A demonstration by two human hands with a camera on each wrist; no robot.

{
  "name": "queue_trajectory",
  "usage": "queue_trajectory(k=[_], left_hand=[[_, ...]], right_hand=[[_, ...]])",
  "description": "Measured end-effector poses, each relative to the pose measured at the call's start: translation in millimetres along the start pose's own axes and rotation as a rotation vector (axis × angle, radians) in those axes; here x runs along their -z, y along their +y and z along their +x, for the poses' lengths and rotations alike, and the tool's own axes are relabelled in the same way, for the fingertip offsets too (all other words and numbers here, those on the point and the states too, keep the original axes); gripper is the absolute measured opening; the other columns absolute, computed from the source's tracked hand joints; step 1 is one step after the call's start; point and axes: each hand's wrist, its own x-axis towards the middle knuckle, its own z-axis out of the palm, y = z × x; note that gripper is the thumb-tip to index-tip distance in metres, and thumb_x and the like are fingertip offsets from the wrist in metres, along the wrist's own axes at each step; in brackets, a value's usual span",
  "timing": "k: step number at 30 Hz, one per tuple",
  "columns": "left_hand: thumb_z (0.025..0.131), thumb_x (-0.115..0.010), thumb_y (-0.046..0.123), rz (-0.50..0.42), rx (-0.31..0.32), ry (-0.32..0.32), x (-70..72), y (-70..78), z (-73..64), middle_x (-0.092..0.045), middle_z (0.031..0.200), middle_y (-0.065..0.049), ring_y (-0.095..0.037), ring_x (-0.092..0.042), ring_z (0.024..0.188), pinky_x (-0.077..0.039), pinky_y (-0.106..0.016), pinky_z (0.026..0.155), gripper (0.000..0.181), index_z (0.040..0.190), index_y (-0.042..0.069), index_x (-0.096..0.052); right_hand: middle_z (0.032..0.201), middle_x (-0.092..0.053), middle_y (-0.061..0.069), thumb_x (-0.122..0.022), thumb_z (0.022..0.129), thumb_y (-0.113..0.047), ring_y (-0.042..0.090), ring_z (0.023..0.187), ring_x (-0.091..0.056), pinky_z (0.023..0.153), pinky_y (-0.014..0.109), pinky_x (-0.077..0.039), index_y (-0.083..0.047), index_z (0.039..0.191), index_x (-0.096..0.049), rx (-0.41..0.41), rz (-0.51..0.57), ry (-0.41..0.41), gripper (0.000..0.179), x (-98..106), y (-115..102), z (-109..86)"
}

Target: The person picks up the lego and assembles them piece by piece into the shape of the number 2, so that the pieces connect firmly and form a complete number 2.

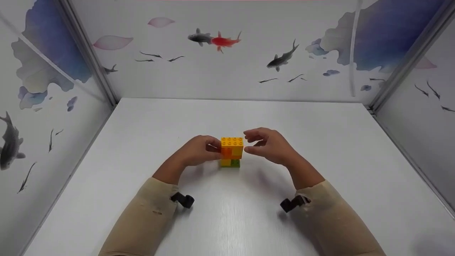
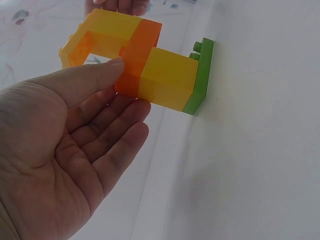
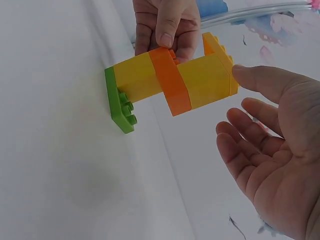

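A small tower of toy building bricks (image 1: 232,142) stands near the middle of the white table. From bottom to top it has a thin green brick (image 2: 202,75), a yellow brick (image 2: 169,77), an orange brick (image 3: 171,82), another yellow brick (image 3: 207,80) and a thin yellow-orange studded brick (image 1: 227,139). My left hand (image 1: 202,151) pinches the orange brick from the left, thumb on its near side. At the tower's upper right, my right hand (image 1: 268,145) is held with fingers apart. Its thumb tip is beside the top brick; whether they touch, I cannot tell.
The white table (image 1: 227,220) ends at a back wall (image 1: 227,78) painted with fish and petals. Side walls (image 1: 39,117) rise at left and right, with metal posts in the corners. A black camera mount (image 1: 183,200) sticks out from each sleeve.
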Motion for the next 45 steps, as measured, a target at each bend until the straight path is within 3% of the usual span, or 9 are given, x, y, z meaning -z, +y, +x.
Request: queue_trajectory(k=[8,13,17,23,31,40,45], left_hand=[[0.097,-0.081,0.028,0.002,0.001,-0.001,-1.7,-1.7,0.8,-0.072,0.128,0.005,-0.018,-0.068,0.119,-0.059,-0.04,0.109,0.032,0.127,0.023,-0.074],[0.097,-0.081,0.026,-0.01,-0.028,-0.004,-2.0,-4.6,1.3,-0.073,0.127,0.005,-0.018,-0.068,0.119,-0.058,-0.04,0.11,0.03,0.126,0.023,-0.074],[0.098,-0.08,0.028,-0.03,-0.04,-0.003,-3.1,-6.5,2.6,-0.072,0.13,0.005,-0.019,-0.069,0.122,-0.058,-0.041,0.111,0.028,0.126,0.024,-0.074],[0.099,-0.079,0.033,-0.053,-0.009,0.041,-6.7,-4.4,2.5,-0.07,0.134,0.004,-0.022,-0.067,0.13,-0.057,-0.042,0.112,0.029,0.127,0.028,-0.075],[0.101,-0.076,0.033,-0.045,-0.014,0.084,-8.7,-1.1,3.9,-0.071,0.131,0.004,-0.022,-0.069,0.128,-0.058,-0.04,0.111,0.031,0.132,0.027,-0.074],[0.101,-0.076,0.035,-0.098,0.039,0.091,-8.1,0.8,4.5,-0.07,0.135,0.008,-0.019,-0.068,0.127,-0.057,-0.041,0.113,0.033,0.133,0.033,-0.072],[0.101,-0.075,0.035,-0.12,0.0,0.063,-9.7,-2.9,7.1,-0.067,0.146,0.007,-0.022,-0.066,0.132,-0.054,-0.044,0.116,0.039,0.14,0.032,-0.068]], right_hand=[[0.129,-0.073,-0.002,-0.086,0.093,-0.03,0.022,0.118,-0.07,0.102,0.039,-0.062,-0.027,0.14,-0.07,-0.039,0.0,-0.072,0.05,-10,13,4.9],[0.125,-0.075,-0.003,-0.085,0.094,-0.026,0.021,0.115,-0.07,0.102,0.037,-0.062,-0.024,0.136,-0.072,-0.045,0.071,-0.086,0.044,-17,16,6.1],[0.129,-0.075,-0.001,-0.083,0.095,-0.023,0.022,0.118,-0.072,0.106,0.04,-0.061,-0.022,0.136,-0.072,-0.065,0.111,-0.069,0.042,-20,16,7.4],[0.134,-0.072,-0.002,-0.081,0.098,-0.027,0.024,0.127,-0.07,0.108,0.043,-0.06,-0.025,0.136,-0.072,-0.145,0.114,-0.015,0.04,-21,16,9.3],[0.136,-0.071,-0.001,-0.079,0.099,-0.029,0.024,0.127,-0.07,0.109,0.043,-0.059,-0.023,0.139,-0.07,-0.186,0.138,0.022,0.042,-19,14,10.3],[0.135,-0.071,0.0,-0.076,0.101,-0.02,0.022,0.123,-0.072,0.109,0.041,-0.059,-0.025,0.145,-0.066,-0.202,0.224,0.041,0.045,-18,16,13.0],[0.143,-0.069,-0.001,-0.074,0.102,-0.02,0.022,0.131,-0.068,0.114,0.041,-0.056,-0.023,0.149,-0.062,-0.209,0.263,0.032,0.048,-20,20,15.6]])
